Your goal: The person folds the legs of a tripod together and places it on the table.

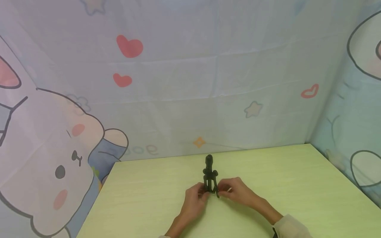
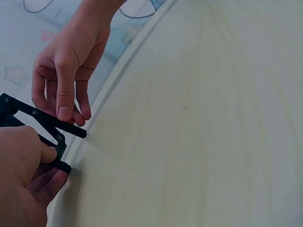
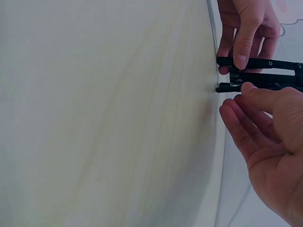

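Note:
A small black tripod [image 1: 209, 172] stands upright near the middle of the table, its legs partly spread and its head at the top. My left hand [image 1: 194, 202] is at its left side and pinches the lower end of one leg between thumb and fingers. On the other side, my right hand [image 1: 238, 191] has its thumb and curled fingertips at the right leg, which angles outward. In the left wrist view a hinged brace [image 2: 60, 138] links the leg to the centre. The right wrist view shows the right thumb [image 3: 253, 92] against a leg.
The pale yellow-green table [image 1: 148, 198] spreads around the tripod. Behind it hangs a light cloth backdrop [image 1: 178, 82] with hearts and stars. A cartoon rabbit is printed on the left cloth [image 1: 38, 185], and another patterned cloth [image 1: 342, 109] borders the right side.

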### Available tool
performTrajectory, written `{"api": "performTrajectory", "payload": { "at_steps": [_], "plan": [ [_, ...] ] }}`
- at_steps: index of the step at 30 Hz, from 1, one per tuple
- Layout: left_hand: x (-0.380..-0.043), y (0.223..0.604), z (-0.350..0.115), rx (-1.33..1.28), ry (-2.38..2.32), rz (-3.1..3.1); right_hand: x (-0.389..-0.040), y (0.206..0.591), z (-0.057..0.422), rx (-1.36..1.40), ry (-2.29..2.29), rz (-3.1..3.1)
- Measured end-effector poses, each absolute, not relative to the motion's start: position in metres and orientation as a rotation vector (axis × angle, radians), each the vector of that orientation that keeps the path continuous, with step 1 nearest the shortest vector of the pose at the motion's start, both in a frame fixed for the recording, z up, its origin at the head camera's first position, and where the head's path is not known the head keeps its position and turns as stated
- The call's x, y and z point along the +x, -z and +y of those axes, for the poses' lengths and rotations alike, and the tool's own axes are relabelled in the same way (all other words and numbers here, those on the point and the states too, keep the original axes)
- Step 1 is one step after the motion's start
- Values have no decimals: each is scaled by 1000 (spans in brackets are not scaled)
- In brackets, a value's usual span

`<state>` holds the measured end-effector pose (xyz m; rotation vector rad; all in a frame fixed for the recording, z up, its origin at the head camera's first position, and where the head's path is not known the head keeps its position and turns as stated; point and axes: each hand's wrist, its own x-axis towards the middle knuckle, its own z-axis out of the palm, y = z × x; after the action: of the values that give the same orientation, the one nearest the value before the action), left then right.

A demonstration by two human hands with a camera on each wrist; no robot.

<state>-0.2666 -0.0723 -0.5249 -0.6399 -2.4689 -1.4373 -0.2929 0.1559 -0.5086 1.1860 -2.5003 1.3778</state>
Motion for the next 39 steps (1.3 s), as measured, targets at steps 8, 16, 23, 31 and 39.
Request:
{"api": "performTrajectory", "payload": {
  "at_steps": [8,16,23,31,39],
  "plan": [
    [-267,525,-72,-635,1471,-2459,-291,506,151,1184,-1384,-2557],
    [-268,526,-74,-660,1433,-2455,-290,506,149,1177,-1369,-2572],
    [-269,526,-75,-686,1422,-2466,-292,510,146,1236,-1335,-2514],
    [-269,526,-75,-701,1411,-2472,-291,510,144,1269,-1264,-2501],
    [-267,525,-75,-712,1388,-2478,-291,508,142,1312,-1183,-2518]
  ]
}}
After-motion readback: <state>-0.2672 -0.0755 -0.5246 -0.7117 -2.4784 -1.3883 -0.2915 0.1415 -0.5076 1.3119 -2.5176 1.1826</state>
